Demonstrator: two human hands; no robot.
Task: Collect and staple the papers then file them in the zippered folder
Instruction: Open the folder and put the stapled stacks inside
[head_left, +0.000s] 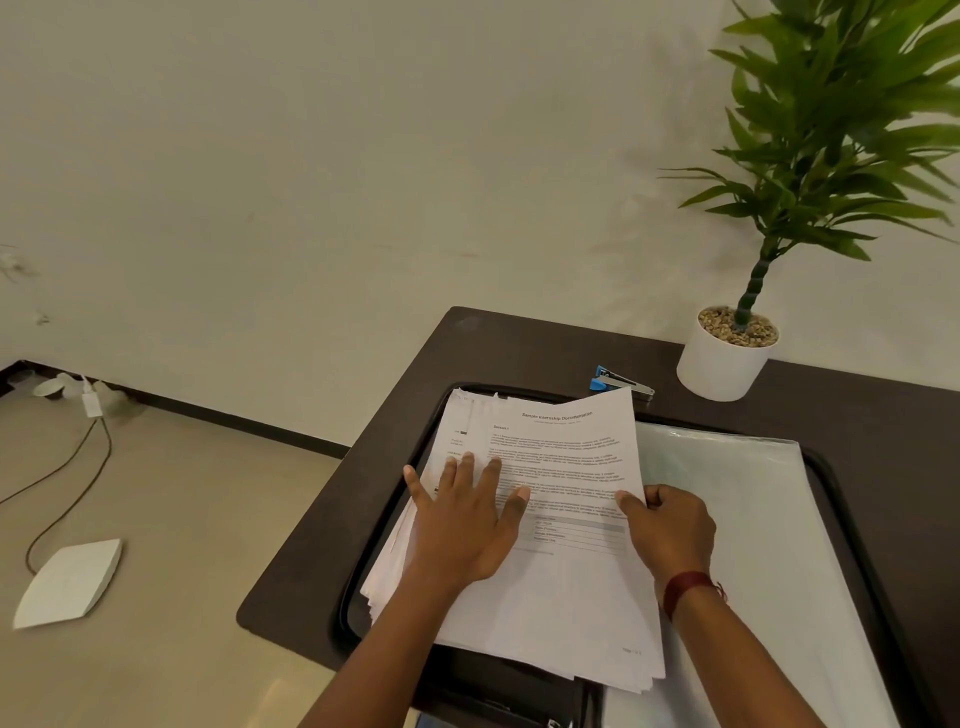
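Hands on one paper stack (561, 587)
Left hand (467, 525) flat, fingers spread; right hand (672, 530) pinches its edge; one stapler (618, 383) beyond the hands, one folder (743, 519) to their right

So we've got a tray (384, 525) sitting on the table (322, 545), with the stack of papers (561, 467) lying in its left half. The folder (753, 519) lies to the right, its left edge under the stack. The stapler (618, 383) is on the table just behind the papers, and the potted plant (722, 369) stands right of it by the wall. Our left hand (467, 525) rests flat on the stack and our right hand (670, 525) grips its right edge. On the floor off to the left lies a box (70, 582) with a cable (78, 488).
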